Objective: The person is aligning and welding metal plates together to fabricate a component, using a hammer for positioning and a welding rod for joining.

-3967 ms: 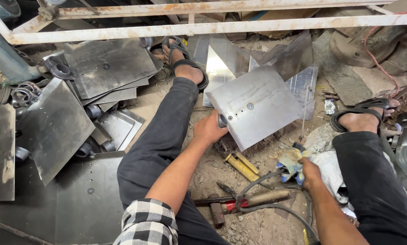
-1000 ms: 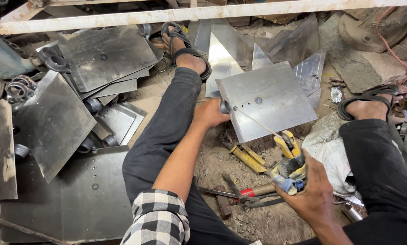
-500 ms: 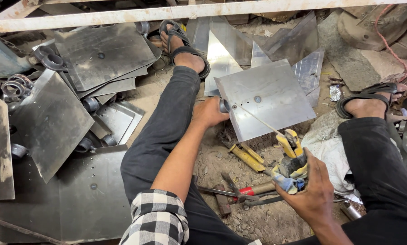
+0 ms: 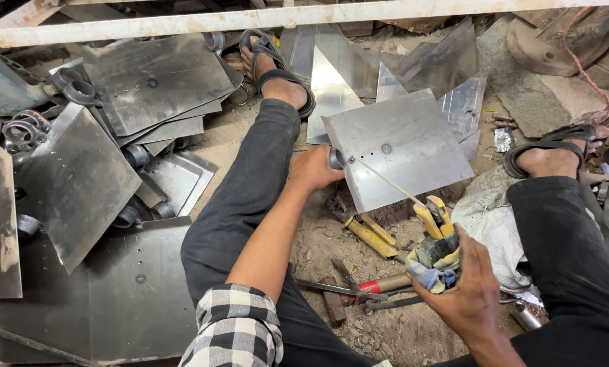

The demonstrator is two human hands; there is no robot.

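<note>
- Two hands are in use, both closed on something.
- Your left hand (image 4: 315, 168) is wrapped around the near left edge of the metal plate (image 4: 403, 146). The fingers are curled under it and the thumb lies by a small round fitting (image 4: 336, 158) at that edge.
- The metal plate is held tilted, off the dirt, between your outstretched legs. One round stud (image 4: 386, 148) shows on its upper face.
- Your right hand (image 4: 464, 292) is closed firmly around the cloth-wrapped grip of a yellow-handled tool (image 4: 435, 224), low and to the right of the plate.
- A thin rod (image 4: 386, 180) runs from the tool's head across the plate's face to a spot just beside the fitting.
- Step in hand, as a judgement: the tool is engaged at the plate's left edge and the plate is braced against it.
- The next move calls for the left grip to hold the plate firm and the rod to stay in line with its seat. A slack plate could let the rod slip off.
- On the ground under the plate lie yellow-handled hand tools (image 4: 366, 234), and nearer you a red-handled tool (image 4: 379, 282).
- A crumpled white cloth (image 4: 495, 224) lies by your right knee.
- More cut sheets (image 4: 155, 78) are stacked on your left, with metal rings among them.
- A white-painted bar (image 4: 250, 19) crosses beyond your sandalled feet.
</note>
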